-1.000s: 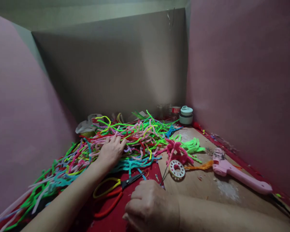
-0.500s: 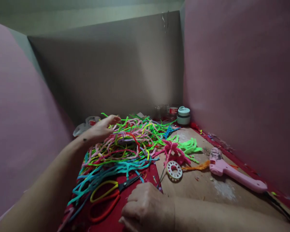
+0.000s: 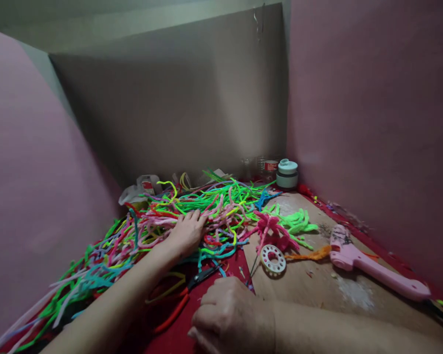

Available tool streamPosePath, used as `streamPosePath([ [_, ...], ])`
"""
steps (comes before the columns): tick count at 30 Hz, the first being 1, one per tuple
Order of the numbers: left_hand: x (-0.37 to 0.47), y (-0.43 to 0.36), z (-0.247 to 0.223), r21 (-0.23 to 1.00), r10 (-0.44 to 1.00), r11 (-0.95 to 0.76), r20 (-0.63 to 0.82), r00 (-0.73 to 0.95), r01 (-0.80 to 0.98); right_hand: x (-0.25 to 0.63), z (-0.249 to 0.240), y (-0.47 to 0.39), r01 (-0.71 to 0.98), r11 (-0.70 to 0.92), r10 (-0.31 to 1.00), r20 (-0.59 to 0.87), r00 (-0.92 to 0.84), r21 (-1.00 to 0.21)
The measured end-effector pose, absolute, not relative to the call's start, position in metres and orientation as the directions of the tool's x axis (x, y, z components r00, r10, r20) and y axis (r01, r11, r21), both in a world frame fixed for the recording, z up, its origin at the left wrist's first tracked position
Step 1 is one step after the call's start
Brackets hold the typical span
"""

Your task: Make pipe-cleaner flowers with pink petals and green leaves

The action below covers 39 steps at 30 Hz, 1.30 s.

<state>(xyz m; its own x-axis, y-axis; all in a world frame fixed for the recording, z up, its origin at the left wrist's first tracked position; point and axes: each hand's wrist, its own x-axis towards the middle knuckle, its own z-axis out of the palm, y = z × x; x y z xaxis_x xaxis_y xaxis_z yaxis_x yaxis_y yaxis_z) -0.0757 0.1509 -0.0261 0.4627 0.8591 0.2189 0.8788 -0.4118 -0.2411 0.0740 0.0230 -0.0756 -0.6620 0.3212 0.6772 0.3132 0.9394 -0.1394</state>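
My left hand (image 3: 189,231) lies palm down on a tangled heap of colourful fuzzy stems (image 3: 147,228), its fingers spread a little over pink and red ones. My right hand (image 3: 227,314) rests closed on the red cloth (image 3: 184,319) at the front; what its fingers hold, if anything, is hidden. Between my forearms lie scissors (image 3: 175,309) with one yellow and one red handle, partly behind my left arm. Just beyond my right hand are a white ring with holes (image 3: 273,260) and a bundle of dark pink stems (image 3: 271,230).
At the right lies a pink glue gun (image 3: 380,273) on the brown board (image 3: 310,290). Bright green stems (image 3: 299,221) and an orange strip (image 3: 310,254) are near it. A mint-lidded jar (image 3: 287,174) and clear plastic containers (image 3: 145,184) stand at the back, against grey and pink walls.
My left hand has moved right and nearer, down onto the heap, and its forearm now covers part of the scissors. More stems show at the left. My right hand keeps its closed pose.
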Motion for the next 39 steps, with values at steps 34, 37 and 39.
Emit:
streamPosePath([
  [34,-0.065,0.196,0.043,-0.274,0.93,-0.092,0.319,0.181,0.957,0.077,-0.076,0.022,0.305,0.936,0.339,0.695,-0.634,-0.178],
  [37,-0.074,0.198,0.056,-0.263,0.892,-0.135,0.387,0.233,0.955,0.077,-0.077,0.022,0.299,0.937,0.336,0.704,-0.625,-0.182],
  [39,-0.078,0.201,0.06,-0.236,0.87,-0.169,0.42,0.257,0.957,0.077,-0.077,0.022,0.293,0.938,0.334,0.705,-0.625,-0.185],
])
